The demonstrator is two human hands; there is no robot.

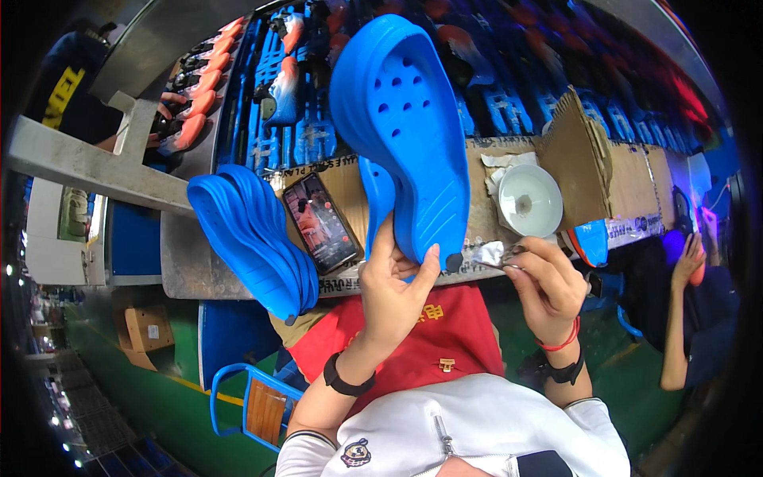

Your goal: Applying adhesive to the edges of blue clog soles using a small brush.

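Left fingers point(385, 242) are clamping the near end of a blue sole point(429, 171), perhaps risking its tipping beyond them through slackening grip, while right fingers point(548, 258) are pinching a small pale item point(490, 254).

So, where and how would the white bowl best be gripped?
The white bowl would likely be easiest pinched at its near rim, from the person's side, where the right hand is: it sits upright with a round, open rim, while upright cardboard walls its right and crumpled paper lies by its far left edge.
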